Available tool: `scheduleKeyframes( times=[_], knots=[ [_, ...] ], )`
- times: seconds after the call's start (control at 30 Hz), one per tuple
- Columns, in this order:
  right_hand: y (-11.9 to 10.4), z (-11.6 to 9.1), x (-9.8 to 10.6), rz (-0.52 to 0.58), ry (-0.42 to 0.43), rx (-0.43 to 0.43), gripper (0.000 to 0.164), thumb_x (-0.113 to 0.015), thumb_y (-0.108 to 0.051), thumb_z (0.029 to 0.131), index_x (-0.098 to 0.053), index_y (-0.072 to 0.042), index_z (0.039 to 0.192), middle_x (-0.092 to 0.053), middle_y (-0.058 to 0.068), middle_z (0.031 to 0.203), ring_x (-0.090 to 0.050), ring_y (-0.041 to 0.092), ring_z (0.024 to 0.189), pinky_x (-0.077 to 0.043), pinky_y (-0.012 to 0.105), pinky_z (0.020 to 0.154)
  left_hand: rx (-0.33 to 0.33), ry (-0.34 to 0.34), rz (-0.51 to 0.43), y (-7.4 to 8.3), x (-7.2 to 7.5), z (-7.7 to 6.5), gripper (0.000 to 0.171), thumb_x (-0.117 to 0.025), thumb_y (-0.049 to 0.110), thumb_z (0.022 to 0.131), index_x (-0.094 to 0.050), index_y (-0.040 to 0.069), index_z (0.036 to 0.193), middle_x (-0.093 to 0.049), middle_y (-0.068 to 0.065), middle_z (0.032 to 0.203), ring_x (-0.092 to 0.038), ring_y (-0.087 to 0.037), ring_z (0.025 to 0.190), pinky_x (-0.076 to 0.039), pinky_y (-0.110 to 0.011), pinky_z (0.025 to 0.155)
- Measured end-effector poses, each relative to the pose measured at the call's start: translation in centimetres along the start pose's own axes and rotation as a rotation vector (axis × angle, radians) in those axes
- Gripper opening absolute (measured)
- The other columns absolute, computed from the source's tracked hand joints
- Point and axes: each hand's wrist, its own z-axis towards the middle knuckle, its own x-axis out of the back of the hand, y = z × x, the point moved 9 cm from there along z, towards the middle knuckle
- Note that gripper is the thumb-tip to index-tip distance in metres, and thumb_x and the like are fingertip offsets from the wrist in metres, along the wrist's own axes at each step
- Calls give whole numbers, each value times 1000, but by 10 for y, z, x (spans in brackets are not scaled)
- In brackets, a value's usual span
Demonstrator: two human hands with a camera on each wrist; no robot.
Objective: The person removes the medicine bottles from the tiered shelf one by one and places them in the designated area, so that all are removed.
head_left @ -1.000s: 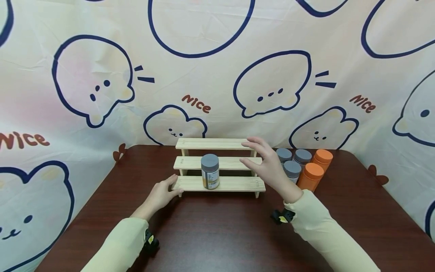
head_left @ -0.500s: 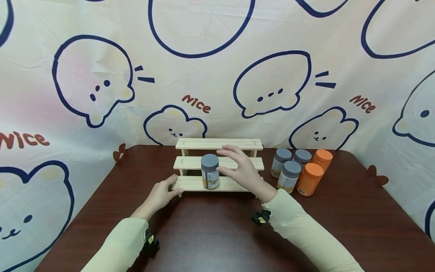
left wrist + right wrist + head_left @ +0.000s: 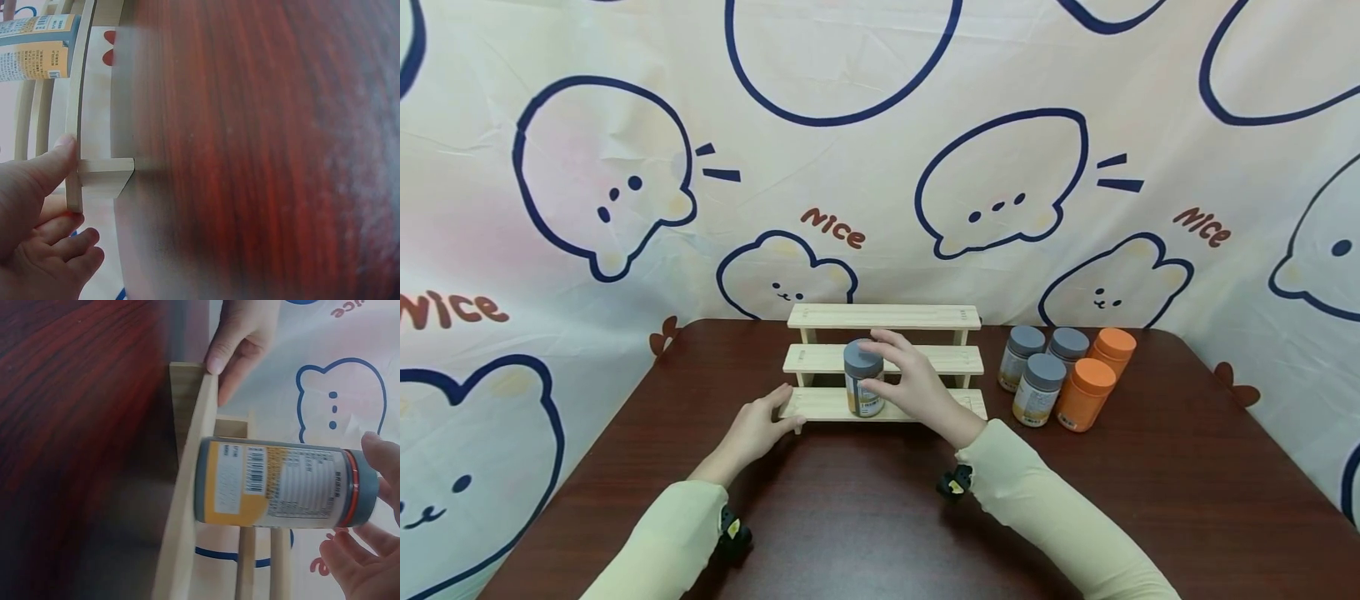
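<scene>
A supplement bottle (image 3: 275,483) with a grey lid and yellow-white label stands on the lowest step of a three-step wooden shelf (image 3: 940,406). My right hand (image 3: 921,390) curves round its upper part, thumb across the near side and fingers behind. In the right wrist view, the thumb (image 3: 382,455) overlaps the grey lid (image 3: 369,499) while the other fingers show beside it. At the shelf's left end, my left hand (image 3: 754,429) grips the lowest board. Its thumb (image 3: 57,159) presses on the board's front edge, with fingers behind.
To the right of the shelf, several more bottles stand close together on the dark wooden table (image 3: 880,517). Some have grey lids, like the front bottle (image 3: 1039,390); two are orange bottles (image 3: 1085,396). Behind everything hangs a printed cloth (image 3: 880,183).
My right hand has moved left across the shelf to the bottle, and its fingers now surround the lid. My left hand stays at the shelf's left end; the bottle has not moved.
</scene>
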Motion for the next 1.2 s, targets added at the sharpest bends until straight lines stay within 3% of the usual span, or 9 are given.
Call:
scheduleKeyframes(
  times=[0.5,1.2],
  knots=[
    [3,-4,-9,-17,39,36,40,-73,-5,79,-62,-8,118,-43,12,134,-51,24,113,-48,31,84,10,2,6,-1,0,2,61,-66,22,87,-41,-8,134,-37,-22,139,-33,-38,127,-32,-50,98],
    [4,-4,-8,-6,50,-21,38,-73,-5,79,-64,-7,116,-45,15,133,-54,26,110,-49,35,84,14,-1,4,0,0,0,60,-65,22,87,-41,-7,134,-35,-23,140,-32,-38,127,-33,-52,97]
  ],
)
